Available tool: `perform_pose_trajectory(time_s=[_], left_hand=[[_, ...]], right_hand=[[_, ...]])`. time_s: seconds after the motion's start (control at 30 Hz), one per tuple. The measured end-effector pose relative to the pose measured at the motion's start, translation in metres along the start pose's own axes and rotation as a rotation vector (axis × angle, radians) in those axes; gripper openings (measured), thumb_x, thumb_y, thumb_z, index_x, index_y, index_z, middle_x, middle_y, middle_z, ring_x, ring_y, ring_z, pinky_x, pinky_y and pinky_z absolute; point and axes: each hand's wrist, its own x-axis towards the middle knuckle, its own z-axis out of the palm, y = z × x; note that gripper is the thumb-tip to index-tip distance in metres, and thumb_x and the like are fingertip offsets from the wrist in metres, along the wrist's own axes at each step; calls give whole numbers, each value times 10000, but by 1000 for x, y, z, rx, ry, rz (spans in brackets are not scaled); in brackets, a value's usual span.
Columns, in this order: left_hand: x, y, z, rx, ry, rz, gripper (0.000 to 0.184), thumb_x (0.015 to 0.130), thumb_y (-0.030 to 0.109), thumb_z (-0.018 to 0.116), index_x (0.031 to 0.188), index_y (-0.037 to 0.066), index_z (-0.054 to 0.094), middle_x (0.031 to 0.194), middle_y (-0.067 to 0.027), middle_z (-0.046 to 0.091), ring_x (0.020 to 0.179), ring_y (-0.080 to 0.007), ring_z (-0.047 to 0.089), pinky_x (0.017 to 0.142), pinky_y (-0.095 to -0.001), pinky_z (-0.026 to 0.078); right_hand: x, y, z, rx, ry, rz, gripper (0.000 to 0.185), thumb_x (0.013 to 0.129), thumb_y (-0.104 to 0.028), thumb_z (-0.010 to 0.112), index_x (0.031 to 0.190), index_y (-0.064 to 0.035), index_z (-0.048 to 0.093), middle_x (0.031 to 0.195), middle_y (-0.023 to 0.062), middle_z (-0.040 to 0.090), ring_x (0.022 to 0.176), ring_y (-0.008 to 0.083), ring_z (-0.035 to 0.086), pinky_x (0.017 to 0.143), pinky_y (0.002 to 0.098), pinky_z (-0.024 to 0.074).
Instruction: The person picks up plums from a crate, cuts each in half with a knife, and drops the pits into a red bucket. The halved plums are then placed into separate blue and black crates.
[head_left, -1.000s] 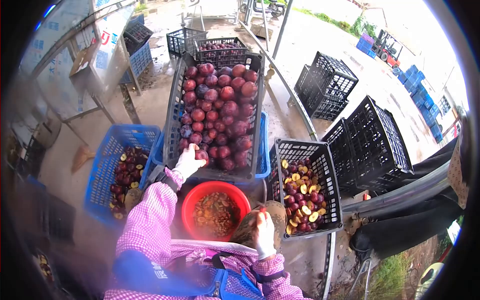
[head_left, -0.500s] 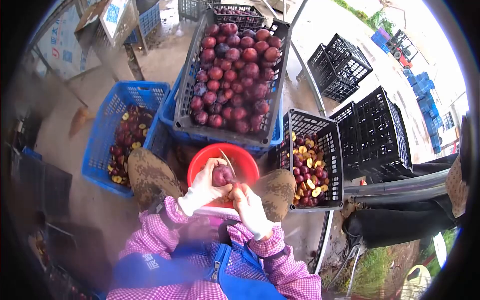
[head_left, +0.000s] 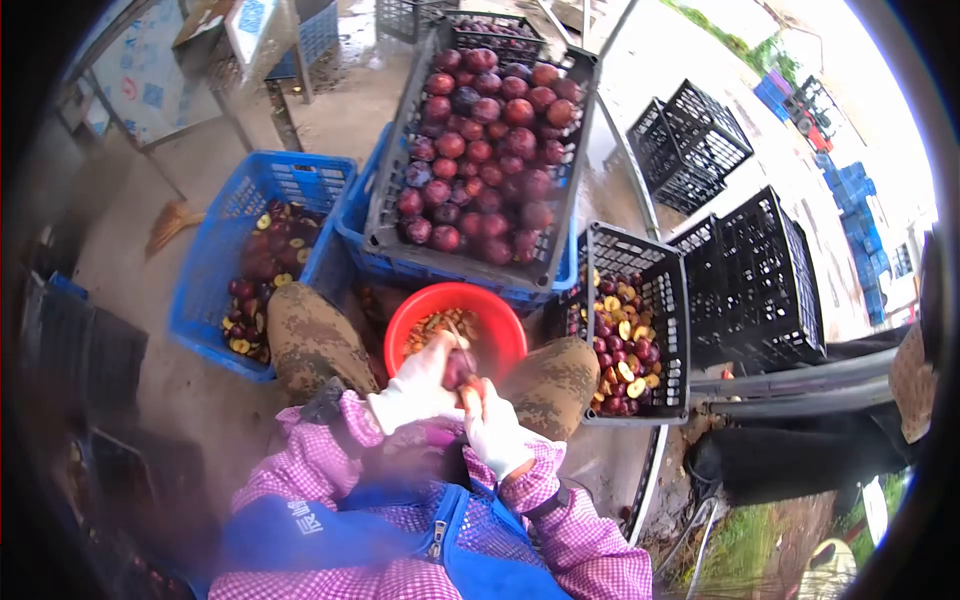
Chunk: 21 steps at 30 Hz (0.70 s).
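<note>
My left hand, in a white glove, is closed around a dark red plum in front of me. My right hand, gloved with bare fingertips, pinches close against the plum's lower right side. A thin, pale knife blade shows blurred beyond the plum; its handle is hidden, seemingly in my right fingers. Just past the hands, a red basin stands between my knees, holding small tan pieces that look like plum pits.
A black crate heaped with whole plums rests on a blue crate. Cut plums lie in a blue crate at left and a black crate at right. Stacked black crates and metal pipes are farther right.
Both hands and the plum have moved slightly down and right in view, uncovering more of the basin. The surroundings have shifted a little as the head moved.
</note>
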Motion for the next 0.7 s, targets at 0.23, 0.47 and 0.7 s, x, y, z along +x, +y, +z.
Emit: perform_pose_trajectory(time_s=[0.23,0.47,0.7], left_hand=[[8,-3,-3,44,-156,-19,574,682,176,731,1156,107,414,1024,-191,586,907,-407,601,757,-463,489],[9,-21,-4,-957,-112,-314,540,694,45,703,1163,98,441,1027,-46,548,833,-135,559,724,-238,463],[7,-5,-6,-1306,-92,-406,471,746,70,637,1179,69,453,1037,-59,567,846,-148,565,752,-250,462]], right_hand=[[-4,-19,-19,1269,-378,649,404,973,-475,374,735,-149,396,515,-62,252,374,51,193,324,212,144],[-14,-15,-39,914,-262,-18,349,992,-372,367,800,-88,434,548,-30,334,440,105,329,426,238,275],[-16,-5,-23,147,-81,68,273,947,-265,471,980,1,526,733,213,567,684,328,595,629,373,452]])
